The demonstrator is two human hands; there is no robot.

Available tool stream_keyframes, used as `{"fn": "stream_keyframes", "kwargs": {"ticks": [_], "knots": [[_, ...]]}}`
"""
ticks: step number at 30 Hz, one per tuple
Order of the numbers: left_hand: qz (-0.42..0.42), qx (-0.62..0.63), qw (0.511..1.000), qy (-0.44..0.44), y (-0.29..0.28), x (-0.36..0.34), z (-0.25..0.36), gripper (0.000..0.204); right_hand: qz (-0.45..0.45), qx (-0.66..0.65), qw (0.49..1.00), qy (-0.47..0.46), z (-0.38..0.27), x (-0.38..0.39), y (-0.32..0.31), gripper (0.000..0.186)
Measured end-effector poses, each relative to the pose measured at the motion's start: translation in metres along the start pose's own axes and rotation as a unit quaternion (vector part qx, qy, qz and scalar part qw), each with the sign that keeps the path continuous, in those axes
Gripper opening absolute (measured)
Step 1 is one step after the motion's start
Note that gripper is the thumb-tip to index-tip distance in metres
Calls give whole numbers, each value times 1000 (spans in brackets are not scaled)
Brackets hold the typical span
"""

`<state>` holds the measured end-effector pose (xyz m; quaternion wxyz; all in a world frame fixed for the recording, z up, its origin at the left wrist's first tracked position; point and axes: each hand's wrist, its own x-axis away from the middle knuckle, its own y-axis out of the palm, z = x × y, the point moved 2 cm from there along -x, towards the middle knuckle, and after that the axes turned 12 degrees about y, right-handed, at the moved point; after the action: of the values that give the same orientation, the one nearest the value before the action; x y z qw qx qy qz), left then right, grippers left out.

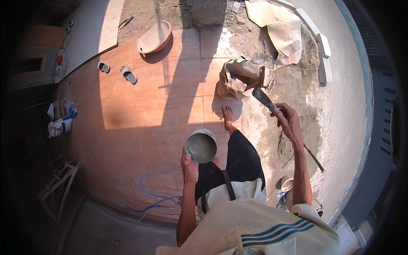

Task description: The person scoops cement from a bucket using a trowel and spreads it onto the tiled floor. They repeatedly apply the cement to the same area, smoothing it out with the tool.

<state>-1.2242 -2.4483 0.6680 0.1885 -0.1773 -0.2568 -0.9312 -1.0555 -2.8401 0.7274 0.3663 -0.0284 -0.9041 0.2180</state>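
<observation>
My left hand [190, 168] grips the near left side of a round container [201, 146], with grey wet paste inside it. Raised over the ground at right, my right hand [287, 120] is closed round the handle of a putty knife [263, 98]. Its dark, smeared blade points up and left, toward an opened brown paper sack [238, 78] with a crumpled top. The blade is well apart from the container. One bare foot [228, 114] stands on the tiles just below the sack.
Orange floor tiles [148, 102] spread to the left, with a pair of sandals [128, 75] and a shallow basin [155, 38] on them. A blue hose [146, 187] lies near my left arm. Torn paper [276, 25] covers dirt at the far right, beside white blocks [324, 63]. A stick [314, 158] lies by my right forearm.
</observation>
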Motion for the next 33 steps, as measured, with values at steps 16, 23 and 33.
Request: {"fn": "stream_keyframes", "kwargs": {"ticks": [16, 23, 33], "knots": [[264, 10, 959, -103, 43, -72, -68, 78, -62, 533, 844, 8, 209, -489, 183, 23], [253, 67, 961, -87, 50, -77, -84, 76, -106, 534, 839, -8, 232, -495, 225, 21], [224, 8, 967, -119, 34, -90, -109, 81, -131, 408, 903, 34, 139, -413, 144, 24]]}}
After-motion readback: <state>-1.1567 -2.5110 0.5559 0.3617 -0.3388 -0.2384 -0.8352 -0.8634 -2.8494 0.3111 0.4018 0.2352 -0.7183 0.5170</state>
